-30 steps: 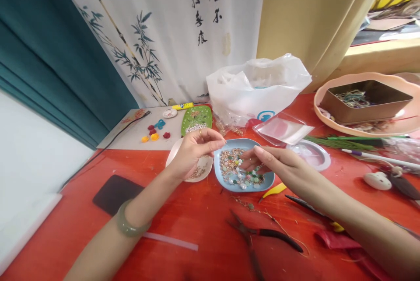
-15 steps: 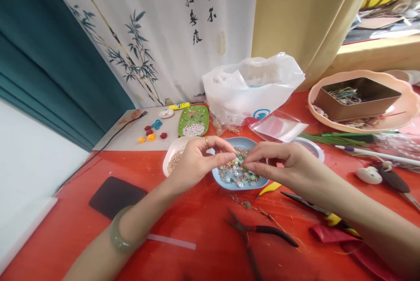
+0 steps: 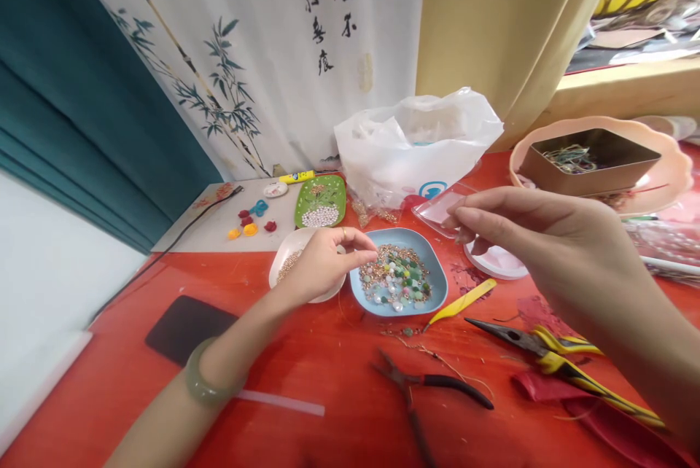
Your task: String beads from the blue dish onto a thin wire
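My left hand [image 3: 322, 264] hovers at the left rim of a blue dish [image 3: 437, 286] full of mixed beads, thumb and fingers pinched on something too small to name. It partly covers a white dish [image 3: 284, 260] of tiny gold beads. A green bangle [image 3: 205, 388] circles that wrist. My right hand [image 3: 536, 235] is raised above and to the right of the blue dish, fingertips pinched together; whether a thread runs between the hands is unclear.
On the red table lie black pliers [image 3: 432, 384], yellow-handled pliers [image 3: 552, 359], yellow tweezers [image 3: 462, 302], a green dish of pearls [image 3: 321, 202], a white plastic bag [image 3: 415, 143], a pink tray [image 3: 675, 184] holding a metal tin, and a black pad [image 3: 183, 326].
My right hand has lifted up and to the right, away from the blue dish. My left hand has stayed pinched at the dish's left rim.
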`<state>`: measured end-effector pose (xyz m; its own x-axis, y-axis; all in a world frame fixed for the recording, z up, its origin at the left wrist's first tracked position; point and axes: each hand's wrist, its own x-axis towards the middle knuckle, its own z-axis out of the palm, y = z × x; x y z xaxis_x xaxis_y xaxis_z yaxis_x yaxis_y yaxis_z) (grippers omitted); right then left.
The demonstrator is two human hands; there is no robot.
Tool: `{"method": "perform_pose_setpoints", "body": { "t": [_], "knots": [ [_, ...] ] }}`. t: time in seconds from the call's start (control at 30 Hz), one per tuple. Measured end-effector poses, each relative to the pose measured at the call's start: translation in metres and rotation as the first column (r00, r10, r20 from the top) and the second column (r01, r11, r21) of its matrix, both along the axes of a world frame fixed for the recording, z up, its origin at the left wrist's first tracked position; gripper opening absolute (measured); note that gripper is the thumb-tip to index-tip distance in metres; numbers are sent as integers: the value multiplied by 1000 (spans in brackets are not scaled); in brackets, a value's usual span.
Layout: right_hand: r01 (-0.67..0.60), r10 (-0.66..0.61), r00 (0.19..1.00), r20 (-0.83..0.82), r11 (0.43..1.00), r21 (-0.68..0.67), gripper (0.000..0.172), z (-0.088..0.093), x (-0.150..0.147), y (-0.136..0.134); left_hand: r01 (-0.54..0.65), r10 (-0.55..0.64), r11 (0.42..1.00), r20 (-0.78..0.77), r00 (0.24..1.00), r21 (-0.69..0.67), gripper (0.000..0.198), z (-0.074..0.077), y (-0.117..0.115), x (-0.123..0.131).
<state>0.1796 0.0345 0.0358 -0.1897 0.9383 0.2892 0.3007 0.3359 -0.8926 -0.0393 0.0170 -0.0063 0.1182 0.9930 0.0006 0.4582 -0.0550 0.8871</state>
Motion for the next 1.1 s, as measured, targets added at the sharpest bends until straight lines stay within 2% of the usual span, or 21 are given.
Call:
{"method": "perform_pose_setpoints", "body": {
  "t": [0.07, 0.13, 0.2, 0.3, 0.37, 0.43, 0.63, 0.83, 1.0, 1.1],
  "knots": [
    [8, -8, 1000, -8, 1000, 16, 19, 0, 0, 0, 31, -30, 1000, -142, 989, 6, 10, -1, 3, -6],
    [16, -15, 1000, -15, 1000, 17, 19, 1, 0, -1, 75, -70, 997, -309, 948, 6, 10, 0, 5, -15],
    [31, -32, 999, -31, 1000, -3, 18, 3, 0, -3, 142, -134, 990, -486, 863, -21, 10, 3, 6, -23],
    [67, -67, 993, -99, 998, -2, 14, 7, 1, -7, 220, -229, 970, -692, 685, -103, 8, 8, 7, -35],
    [76, -72, 986, -148, 997, 22, 11, 11, 1, -11, 242, -274, 958, -755, 596, -157, 7, 10, 9, -40],
    [70, -64, 980, -188, 997, 25, 12, 14, 2, -14, 246, -322, 944, -766, 556, -218, 6, 9, 10, -43],
    [-26, -1, 953, -303, 996, -83, 13, 19, 0, -19, 242, -377, 926, -735, 563, -290, 9, 3, 12, -46],
    [-130, 96, 945, -311, 987, -90, 13, 15, 3, -18, 273, -416, 909, -707, 572, -314, 11, 0, 14, -50],
    [-158, 122, 941, -317, 983, -91, 14, 17, 0, -22, 290, -425, 905, -699, 575, -312, 13, 3, 14, -51],
    [-167, 144, 948, -285, 984, -57, 18, 19, -2, -25, 294, -376, 924, -704, 602, -242, 16, 5, 14, -49]
  ]
}}
